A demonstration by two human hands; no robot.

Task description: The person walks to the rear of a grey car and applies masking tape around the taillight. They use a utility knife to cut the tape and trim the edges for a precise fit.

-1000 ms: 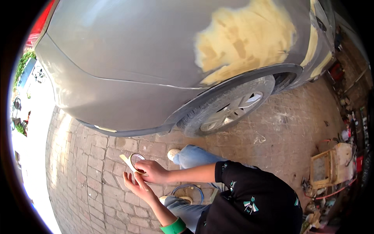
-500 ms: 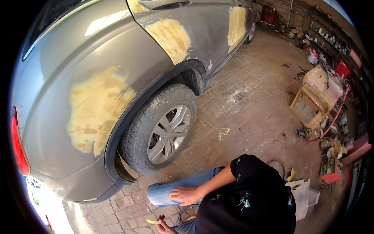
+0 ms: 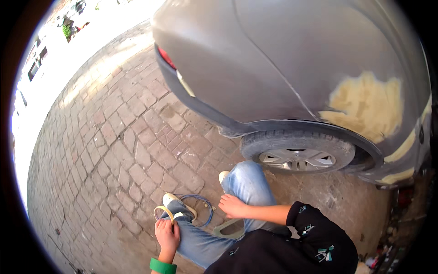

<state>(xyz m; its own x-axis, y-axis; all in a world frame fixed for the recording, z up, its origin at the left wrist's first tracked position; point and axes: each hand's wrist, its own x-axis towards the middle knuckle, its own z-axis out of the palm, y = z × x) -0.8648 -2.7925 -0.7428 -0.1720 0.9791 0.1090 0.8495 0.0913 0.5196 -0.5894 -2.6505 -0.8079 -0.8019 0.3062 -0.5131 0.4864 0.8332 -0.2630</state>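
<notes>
The left hand point(image 3: 167, 234) had its grip clamped on a thin, cream-coloured ring point(image 3: 167, 210), likely tape, beside the blue-denim left leg point(image 3: 197, 241); the right hand point(image 3: 232, 207), fingers loosely apart, seemed free. Tape handling appeared underway; unwinding probably called for both hands.

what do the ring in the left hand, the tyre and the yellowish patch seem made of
Ring in the left hand: possibly paper tape or plastic, pale and thin; too small to settle. Tyre: rubber by its look, dull dusty grey, no shine. Yellowish patch: probably body filler, matte, with irregular smeared edges against the smoother grey bodywork.
</notes>
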